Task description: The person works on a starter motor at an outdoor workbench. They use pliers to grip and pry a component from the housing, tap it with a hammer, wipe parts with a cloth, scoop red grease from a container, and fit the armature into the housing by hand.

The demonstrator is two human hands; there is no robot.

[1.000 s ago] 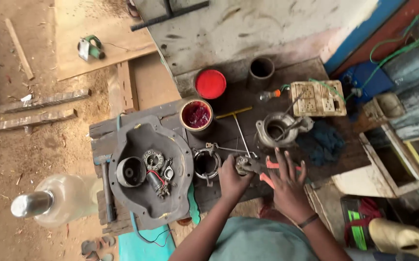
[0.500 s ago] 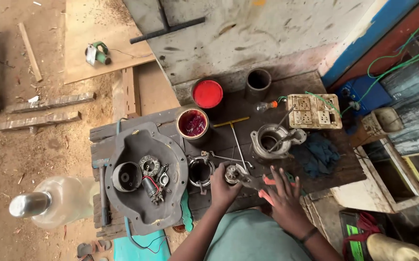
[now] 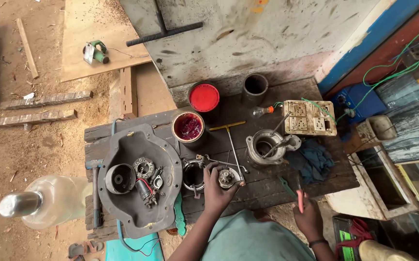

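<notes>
My left hand (image 3: pixel 215 187) rests on the dark wooden bench (image 3: pixel 267 186) and grips a small round metal part (image 3: pixel 227 178) with a toothed centre. A metal ring (image 3: pixel 192 174) lies just left of it. My right hand (image 3: pixel 309 218) is low at the bench's front edge, closed around a thin red-handled tool (image 3: pixel 300 200) that points up. A grey round motor housing (image 3: pixel 139 180) with small parts and a red wire inside sits at the left. A yellow-handled T-wrench (image 3: pixel 232 142) lies beyond my left hand.
At the back stand an open tin of red grease (image 3: pixel 188 127), its red lid (image 3: pixel 204 97) and a dark cup (image 3: pixel 255 86). A metal pump casing (image 3: pixel 265 145), a switchboard (image 3: pixel 310 117) and a blue cloth (image 3: pixel 314 159) lie at the right. A clear bottle (image 3: pixel 42 200) stands left.
My right hand has pulled back from the bench top, where it was spread open, to the front edge and now holds the red-handled tool. My left hand stays on the round part.
</notes>
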